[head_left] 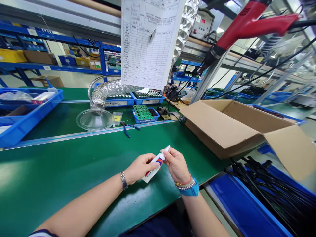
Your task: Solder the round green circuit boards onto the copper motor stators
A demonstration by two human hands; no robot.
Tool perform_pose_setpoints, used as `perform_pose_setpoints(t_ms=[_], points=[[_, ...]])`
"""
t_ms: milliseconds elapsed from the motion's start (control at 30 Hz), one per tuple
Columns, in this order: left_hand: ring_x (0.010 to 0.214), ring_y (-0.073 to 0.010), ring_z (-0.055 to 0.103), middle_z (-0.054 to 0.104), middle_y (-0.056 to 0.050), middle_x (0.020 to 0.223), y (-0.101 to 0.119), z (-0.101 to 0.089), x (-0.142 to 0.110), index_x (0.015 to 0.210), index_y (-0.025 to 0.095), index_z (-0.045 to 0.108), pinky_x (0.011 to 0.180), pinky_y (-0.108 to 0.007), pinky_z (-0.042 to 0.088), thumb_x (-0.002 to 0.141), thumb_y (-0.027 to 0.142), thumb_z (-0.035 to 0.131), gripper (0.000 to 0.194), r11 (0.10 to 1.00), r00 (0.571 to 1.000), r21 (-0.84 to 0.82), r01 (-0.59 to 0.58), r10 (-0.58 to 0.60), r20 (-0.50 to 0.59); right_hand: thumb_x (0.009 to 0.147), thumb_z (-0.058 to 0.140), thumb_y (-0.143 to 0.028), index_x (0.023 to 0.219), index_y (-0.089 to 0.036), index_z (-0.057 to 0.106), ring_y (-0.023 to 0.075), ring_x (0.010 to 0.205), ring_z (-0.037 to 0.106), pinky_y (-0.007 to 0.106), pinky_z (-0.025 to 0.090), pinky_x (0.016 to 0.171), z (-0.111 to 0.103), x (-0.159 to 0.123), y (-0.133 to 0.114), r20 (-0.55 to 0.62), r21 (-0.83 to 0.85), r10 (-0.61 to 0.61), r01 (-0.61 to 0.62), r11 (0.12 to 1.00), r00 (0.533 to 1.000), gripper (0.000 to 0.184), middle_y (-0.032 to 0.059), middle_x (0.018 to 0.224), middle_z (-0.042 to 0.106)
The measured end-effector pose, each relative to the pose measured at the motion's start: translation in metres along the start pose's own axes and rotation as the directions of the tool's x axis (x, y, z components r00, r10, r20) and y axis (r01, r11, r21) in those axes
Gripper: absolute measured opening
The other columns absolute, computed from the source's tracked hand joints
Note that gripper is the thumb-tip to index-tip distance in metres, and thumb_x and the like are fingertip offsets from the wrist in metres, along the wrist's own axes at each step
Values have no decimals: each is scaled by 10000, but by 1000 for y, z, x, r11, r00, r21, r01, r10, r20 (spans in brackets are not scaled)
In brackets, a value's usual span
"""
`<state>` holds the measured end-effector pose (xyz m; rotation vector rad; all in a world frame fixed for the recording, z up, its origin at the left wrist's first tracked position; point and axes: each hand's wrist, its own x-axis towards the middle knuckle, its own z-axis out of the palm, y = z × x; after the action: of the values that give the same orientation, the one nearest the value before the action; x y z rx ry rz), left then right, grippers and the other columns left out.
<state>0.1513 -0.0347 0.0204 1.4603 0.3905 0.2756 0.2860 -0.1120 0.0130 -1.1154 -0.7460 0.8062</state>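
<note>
The left hand (139,168) is curled around the body of a white tube (150,174), its thumb along the printed side; the right hand (176,164) has its fingertips pinched at the tube's pointed tip (168,148). The tube lies between the 2 hands, tilted, above the green bench (93,171). Fingers cover its neck, so how the tip joins it cannot be told. Red, orange and blue marks show beside the left thumb; dark letters run below them, too slanted to read surely.

Beyond and above the hands hangs a paper sheet (148,59), a ruled form whose small characters are illegible, its top cut off. Past the left hand lie blue-handled pliers (127,129). Farther on, 2 blue trays (148,101) bear white labels, too small to read. Right of the right hand, flaps hide the floor of a cardboard box (224,125); nearer, black cables (269,187) fade into a dark corner. Left of the left hand, the frame cuts a blue bin (32,123).
</note>
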Motion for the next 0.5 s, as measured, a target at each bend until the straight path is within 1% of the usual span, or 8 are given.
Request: perform_pose_setpoints(t_ms=[67,133,233,300,333,400,433,500], points=[[629,-123,551,587,-47,811,1,-1,1,984,141,493,558,-230,392,746,426,572,379,985,996,-158,62,-52,67,674,695,-353,749,-149,656,65,510,343,215,245,472,-4,1,0,21,4,22,-22,1000,1000,220,-18,593,488],[604,-108,539,567,-21,782,2,-1,1,1045,165,453,542,-220,391,752,436,570,416,964,997,-258,62,-49,55,685,688,-350,779,-154,669,63,514,342,213,244,475,-7,1,0,39,-5,24,-24,1000,999,219,-18,600,486],[546,-40,425,485,41,749,1,1,-2,1002,191,438,451,-151,275,704,346,659,402,970,999,-239,-34,29,-23,720,661,-341,804,-165,674,61,518,329,214,237,478,-8,1,2,77,-13,-9,10,1000,997,195,-22,602,464],[539,-23,391,462,59,750,0,1,-3,945,192,434,438,-142,237,641,272,721,426,978,996,-196,-73,63,-56,745,637,-337,824,-176,672,67,531,333,218,248,489,-8,2,2,107,-16,-47,49,999,993,182,-20,617,460],[537,-26,405,469,60,733,-1,0,-2,917,185,435,450,-145,258,637,266,724,410,981,997,-180,-70,60,-55,756,626,-338,833,-181,670,71,540,338,221,258,498,-8,3,2,121,-21,-66,69,997,990,180,-19,624,459],[551,-51,468,512,40,693,-2,-2,-1,864,159,460,511,-173,336,684,310,683,324,987,999,-159,-35,32,-23,770,609,-344,847,-189,663,80,554,351,227,276,512,-9,3,0,150,-46,-88,96,994,985,181,-15,644,461],[569,-71,503,546,17,692,-3,-3,-1,851,145,479,542,-194,366,711,341,654,298,988,1000,-157,-7,9,9,775,602,-349,849,-192,660,83,561,361,230,286,519,-9,3,-1,165,-65,-89,101,993,982,183,-12,660,465],[642,-116,567,608,-51,762,-4,-6,1,856,120,513,602,-230,405,735,379,624,306,981,995,-186,54,-37,95,780,593,-355,846,-195,652,90,572,388,236,305,531,-11,4,-4,195,-98,-77,98,990,978,183,-7,685,473]])
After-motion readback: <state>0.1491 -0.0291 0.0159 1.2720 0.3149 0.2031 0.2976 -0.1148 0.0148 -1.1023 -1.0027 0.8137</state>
